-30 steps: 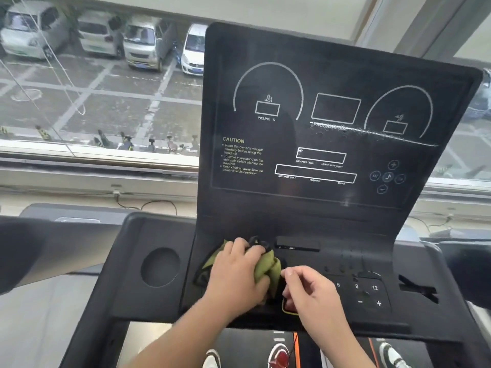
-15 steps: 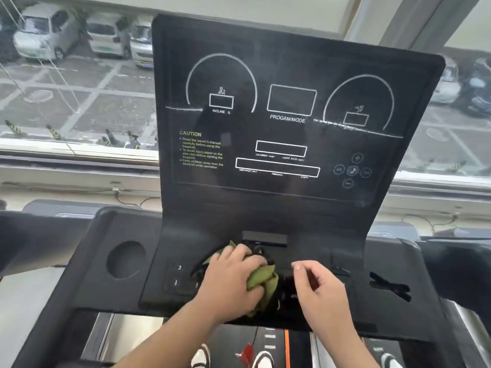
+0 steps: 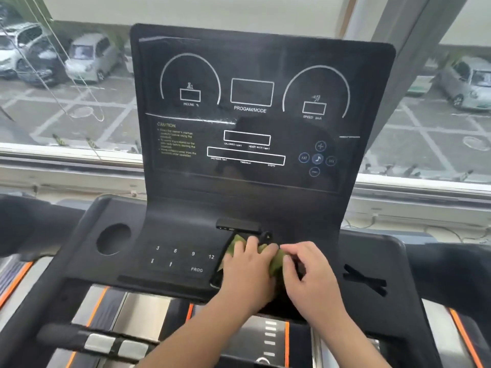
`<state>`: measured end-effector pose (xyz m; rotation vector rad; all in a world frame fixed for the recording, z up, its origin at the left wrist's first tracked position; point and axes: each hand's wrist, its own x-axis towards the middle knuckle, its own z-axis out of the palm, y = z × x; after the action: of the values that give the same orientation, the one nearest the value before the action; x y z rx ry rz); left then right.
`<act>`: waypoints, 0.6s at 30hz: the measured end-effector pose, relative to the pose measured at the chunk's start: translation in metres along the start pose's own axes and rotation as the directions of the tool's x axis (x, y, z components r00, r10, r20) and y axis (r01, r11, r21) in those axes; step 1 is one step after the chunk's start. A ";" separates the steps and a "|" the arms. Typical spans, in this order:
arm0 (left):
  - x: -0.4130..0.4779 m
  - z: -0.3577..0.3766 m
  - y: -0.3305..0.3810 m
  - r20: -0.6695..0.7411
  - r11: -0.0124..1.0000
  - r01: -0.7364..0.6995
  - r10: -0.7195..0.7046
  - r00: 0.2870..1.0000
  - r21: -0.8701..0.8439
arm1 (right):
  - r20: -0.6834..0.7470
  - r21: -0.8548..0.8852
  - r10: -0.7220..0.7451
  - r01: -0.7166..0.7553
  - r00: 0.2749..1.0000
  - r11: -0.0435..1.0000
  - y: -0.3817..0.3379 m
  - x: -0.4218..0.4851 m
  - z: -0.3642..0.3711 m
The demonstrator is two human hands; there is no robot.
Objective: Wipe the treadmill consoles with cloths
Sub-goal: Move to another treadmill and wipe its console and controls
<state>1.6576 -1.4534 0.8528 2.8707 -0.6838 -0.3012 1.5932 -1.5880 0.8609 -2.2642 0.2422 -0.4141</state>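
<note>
Green cloth [image 3: 277,262] clutched by left hand [image 3: 247,272], pinched by right hand [image 3: 310,276], near console [image 3: 180,235] front edge

Our left hand [image 3: 249,272] and right hand [image 3: 310,274] hide most of the green cloth [image 3: 277,264]; the caution text [image 3: 176,140] blurs unreadably

Daylight through the window [image 3: 79,88]; soft motion blur.

The right hand [image 3: 308,272], which was apart from the green cloth [image 3: 277,261] before, now pinches its edge at 3 o'clock. The left hand [image 3: 248,269] has slid the cloth toward 3 o'clock, below the black slot [image 3: 237,224].
</note>
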 end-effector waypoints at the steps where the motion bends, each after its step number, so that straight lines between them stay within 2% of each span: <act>1: 0.002 0.002 0.009 -0.013 1.000 -0.015 0.015 1.000 -0.015 | 0.001 -0.006 -0.013 0.013 1.000 1.000 0.002 -0.003 -0.001; 3: 0.004 0.004 0.016 0.020 0.988 -0.108 0.111 0.994 -0.108 | -0.032 -0.031 -0.038 0.037 0.999 0.999 0.004 -0.011 -0.002; 5: 0.000 -0.001 0.005 0.003 0.911 -0.153 0.167 0.986 -0.383 | -0.001 -0.027 -0.048 0.048 0.999 0.999 0.006 -0.016 0.002; 7: -0.012 -0.003 -0.016 -0.072 0.782 -0.155 0.140 0.988 -0.604 | 0.089 -0.069 -0.017 0.023 0.996 0.997 0.003 -0.017 0.011; 8: -0.019 -0.003 -0.028 -0.113 0.752 -0.148 0.098 0.989 -0.642 | 0.122 -0.138 -0.009 0.026 0.992 0.990 0.001 -0.016 0.018; 11: -0.034 0.000 -0.059 -0.216 0.752 -0.038 -0.140 0.966 -0.658 | 0.210 -0.419 -0.030 0.118 0.977 0.900 -0.002 -0.010 0.039; 13: -0.035 0.002 -0.068 -0.255 0.757 0.025 -0.250 0.934 -0.653 | 0.256 -0.522 -0.060 0.191 0.965 0.831 0.000 -0.006 0.045; 18: -0.027 0.006 -0.053 -0.321 0.785 -0.028 -0.221 0.921 -0.619 | 0.212 -0.554 -0.143 0.239 0.967 0.797 0.025 -0.005 0.023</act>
<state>1.6548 -1.3954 0.8397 2.2309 -0.2806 0.0315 1.5960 -1.5871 0.8263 -2.9269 0.0514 -0.2806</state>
